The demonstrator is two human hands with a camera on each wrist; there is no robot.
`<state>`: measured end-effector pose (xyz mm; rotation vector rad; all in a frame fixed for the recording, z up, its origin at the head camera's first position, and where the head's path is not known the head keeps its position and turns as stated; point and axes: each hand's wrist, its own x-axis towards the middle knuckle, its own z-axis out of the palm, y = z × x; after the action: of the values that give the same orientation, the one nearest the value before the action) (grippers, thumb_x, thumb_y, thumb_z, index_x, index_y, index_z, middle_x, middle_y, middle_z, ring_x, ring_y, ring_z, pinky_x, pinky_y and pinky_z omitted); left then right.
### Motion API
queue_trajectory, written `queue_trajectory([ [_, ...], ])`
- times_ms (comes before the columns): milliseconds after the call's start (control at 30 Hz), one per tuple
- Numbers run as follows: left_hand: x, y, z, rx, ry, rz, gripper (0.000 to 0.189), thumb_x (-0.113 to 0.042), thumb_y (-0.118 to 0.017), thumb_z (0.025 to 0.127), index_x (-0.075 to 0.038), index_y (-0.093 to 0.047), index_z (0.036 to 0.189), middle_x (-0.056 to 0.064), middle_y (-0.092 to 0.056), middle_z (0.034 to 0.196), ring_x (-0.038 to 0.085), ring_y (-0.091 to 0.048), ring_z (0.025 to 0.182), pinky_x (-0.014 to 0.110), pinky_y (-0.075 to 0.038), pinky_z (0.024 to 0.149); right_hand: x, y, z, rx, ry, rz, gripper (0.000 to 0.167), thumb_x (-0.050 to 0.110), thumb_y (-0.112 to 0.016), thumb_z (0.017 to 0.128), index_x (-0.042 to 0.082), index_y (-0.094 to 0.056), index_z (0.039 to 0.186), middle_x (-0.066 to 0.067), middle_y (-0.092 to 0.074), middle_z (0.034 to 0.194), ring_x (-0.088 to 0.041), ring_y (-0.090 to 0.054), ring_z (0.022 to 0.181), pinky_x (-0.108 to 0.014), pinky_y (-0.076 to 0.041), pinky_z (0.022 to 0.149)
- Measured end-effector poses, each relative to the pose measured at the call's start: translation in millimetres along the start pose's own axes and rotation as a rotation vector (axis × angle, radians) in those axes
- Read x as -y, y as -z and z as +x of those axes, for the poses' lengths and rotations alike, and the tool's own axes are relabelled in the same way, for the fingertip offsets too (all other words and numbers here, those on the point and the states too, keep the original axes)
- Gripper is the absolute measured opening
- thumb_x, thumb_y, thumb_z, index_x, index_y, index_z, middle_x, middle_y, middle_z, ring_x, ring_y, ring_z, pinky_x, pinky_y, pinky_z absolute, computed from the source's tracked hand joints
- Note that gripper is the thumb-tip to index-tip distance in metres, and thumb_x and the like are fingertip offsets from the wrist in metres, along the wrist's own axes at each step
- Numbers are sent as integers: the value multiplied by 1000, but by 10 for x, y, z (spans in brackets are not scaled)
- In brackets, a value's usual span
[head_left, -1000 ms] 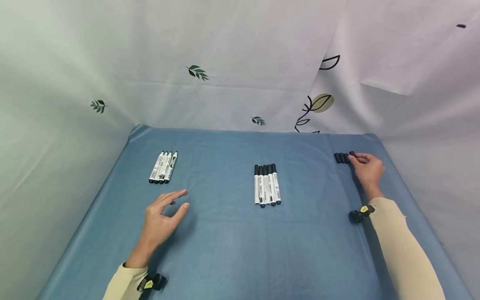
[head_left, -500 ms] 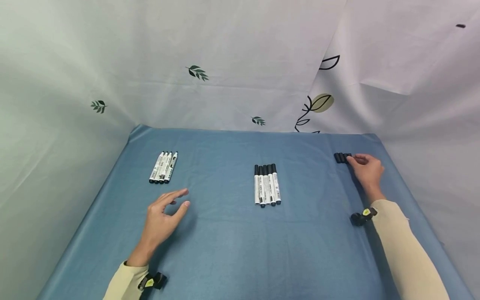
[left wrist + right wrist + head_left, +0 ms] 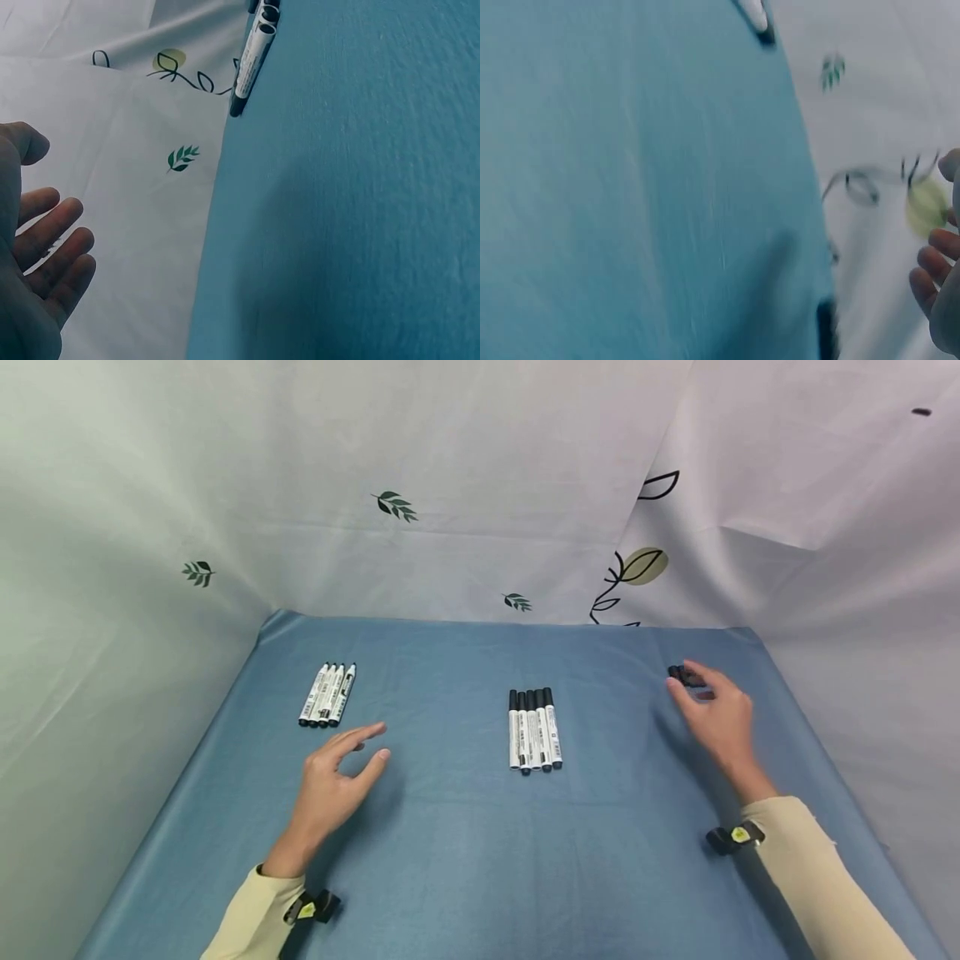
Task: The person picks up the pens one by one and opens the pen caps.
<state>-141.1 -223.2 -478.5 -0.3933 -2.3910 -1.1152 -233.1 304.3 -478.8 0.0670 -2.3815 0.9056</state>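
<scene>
In the head view my left hand (image 3: 333,793) hovers over the blue cloth, fingers and thumb spread apart and nothing between them. Up at the far right, my right hand (image 3: 720,722) stands just in front of a row of small black marker caps (image 3: 674,672). Its thumb and fingers are parted, and I see nothing held; they partly hide the caps. A row of several white markers with black caps (image 3: 534,731) lies in the middle. Beyond my left hand is another row, several white markers without caps (image 3: 327,695), narrow dark tips pointing away.
The blue cloth (image 3: 465,860) covers the table. Pale fabric with leaf prints (image 3: 450,460) rises behind it and along both sides. A small black camera is strapped at each wrist. The right wrist view is blurred.
My right hand pressed a black cap against the row's right end, then let go; it has opened and drawn back slightly toward me. My left hand has shifted slightly forward and right.
</scene>
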Motion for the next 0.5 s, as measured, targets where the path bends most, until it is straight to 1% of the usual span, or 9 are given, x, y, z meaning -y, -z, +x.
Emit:
queue_trajectory([
  [67, -9, -6, 4, -2, -8, -3, 39, -5, -78, 89, -9, -72, 128, 8, -73, 122, 25, -66, 108, 24, -47, 91, 137, -12, -85, 31, 61, 10, 41, 23, -77, 93, 6, -70, 130, -19, -71, 118, -35, -67, 100, -12, -44, 82],
  [167, -20, -18, 17, -3, -13, 6, 39, -5, -79, 89, -9, -72, 127, 8, -74, 119, 25, -66, 107, 24, -47, 90, 329, -19, -217, 70, 141, 12, 41, 19, -79, 91, 6, -70, 130, -16, -72, 117, -33, -68, 98, -18, -48, 82],
  [267, -48, -46, 51, 14, 6, 18, 40, -9, -79, 90, -9, -71, 129, 6, -75, 116, 28, -67, 105, 31, -50, 89, 500, -19, -341, 91, 198, 13, 42, 15, -80, 88, 6, -71, 129, -15, -72, 116, -30, -68, 98, -25, -50, 80],
  [367, -97, -105, 115, 49, 40, 2, 41, -14, -78, 92, -11, -70, 132, 5, -75, 115, 29, -67, 107, 41, -52, 88, 637, -27, -453, 102, 230, 14, 42, 14, -82, 86, 6, -72, 126, -13, -73, 116, -27, -67, 99, -35, -52, 78],
  [433, -130, -169, 169, 80, 60, -19, 41, -18, -77, 93, -11, -69, 133, 6, -74, 118, 28, -67, 109, 45, -53, 90, 716, -38, -519, 110, 248, 9, 42, 14, -83, 85, 6, -73, 125, -12, -73, 115, -25, -67, 99, -37, -53, 77],
  [500, -160, -250, 230, 114, 74, -48, 41, -21, -75, 95, -12, -68, 134, 6, -73, 122, 26, -66, 112, 48, -54, 91, 779, -54, -574, 116, 265, 7, 41, 14, -83, 84, 6, -74, 123, -11, -74, 113, -24, -67, 98, -38, -53, 76],
])
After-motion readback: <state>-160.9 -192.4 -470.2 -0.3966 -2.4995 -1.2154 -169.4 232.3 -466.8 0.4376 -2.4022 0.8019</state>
